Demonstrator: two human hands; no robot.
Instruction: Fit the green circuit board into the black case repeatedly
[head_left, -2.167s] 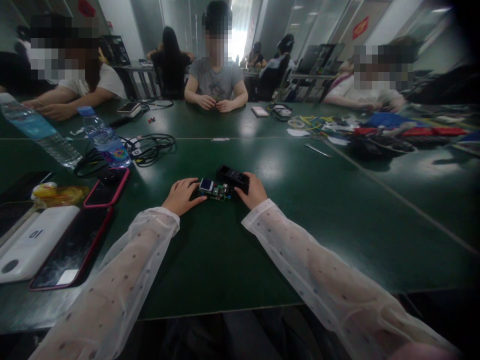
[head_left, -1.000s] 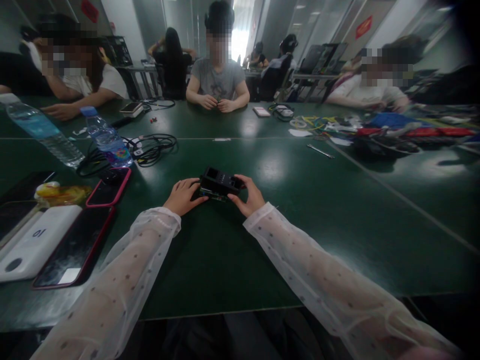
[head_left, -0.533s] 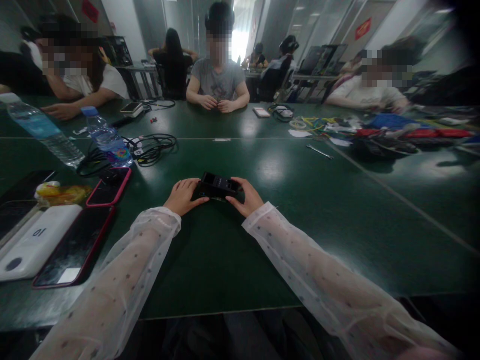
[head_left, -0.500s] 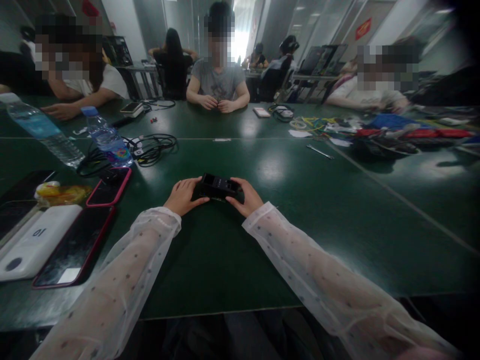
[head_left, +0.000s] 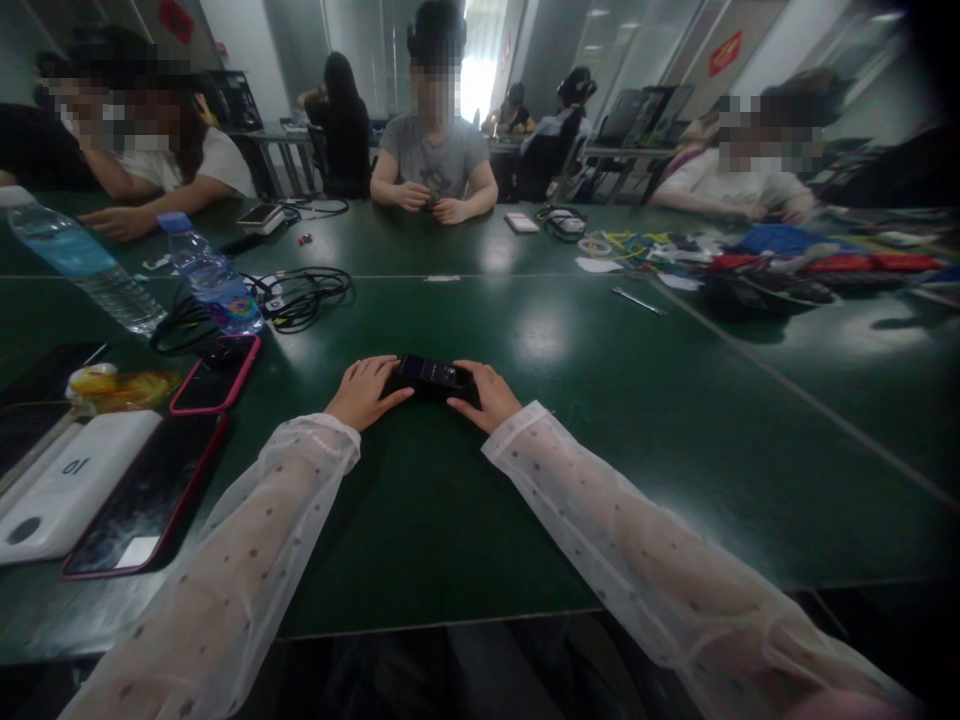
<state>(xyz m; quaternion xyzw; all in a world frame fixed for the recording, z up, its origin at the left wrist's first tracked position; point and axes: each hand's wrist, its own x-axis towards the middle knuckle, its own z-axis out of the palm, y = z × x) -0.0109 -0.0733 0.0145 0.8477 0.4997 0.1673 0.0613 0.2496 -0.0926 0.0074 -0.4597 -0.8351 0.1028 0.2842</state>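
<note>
Black casing [head_left: 429,373] — small, dark, lying flat on the green desk [head_left: 450,500], taken here as the landmark. It sat between the person's two hands, directly ahead of the wearer.

Left hand [head_left: 364,392] — at the casing's left end, palm down on the desk, fingers [head_left: 382,368] curled narrowly against its edge and touching it; sleeve sheer white with small dots.

Right hand [head_left: 484,395] — at the casing's right end, fingers closed about that end and pressing on it from the side and above; same sheer sleeve.

Pink-edged phone [head_left: 216,373] — left of the casing, face up, well apart from it.

Larger red-edged phone [head_left: 146,495] — left of and nearer than the casing, beside a white power bank [head_left: 64,485].

Yellow wrapper [head_left: 124,385] — further left of the casing than the pink-edged phone, just beside it.

Water bottle [head_left: 210,275] — left of and beyond the casing, blue cap; a second bottle [head_left: 79,260] lay tilted further left.

Black cables [head_left: 300,292] — coiled beyond the casing, to its left, near the first bottle.

Seated person in grey shirt [head_left: 433,160] — far beyond the casing, across the desk, hands together on its surface.

Coloured clutter [head_left: 780,255] — far right of and beyond the casing, items too blurred to name.
</note>
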